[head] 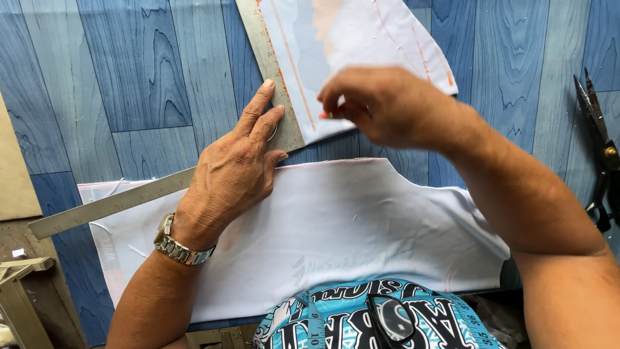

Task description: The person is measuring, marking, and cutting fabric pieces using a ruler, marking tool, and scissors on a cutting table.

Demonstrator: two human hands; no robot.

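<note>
White cloth [342, 226] marked with orange lines was seen on a blue wood-grain surface [135, 77], beside a grey metal square [271, 71] and dark scissors [600, 155].

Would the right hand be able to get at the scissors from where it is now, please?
Probably yes. The scissors lie in the open on the blue table at the right edge, with nothing between them and the right hand. That hand is pinching something small and orange, which it might have to put down first.
</note>
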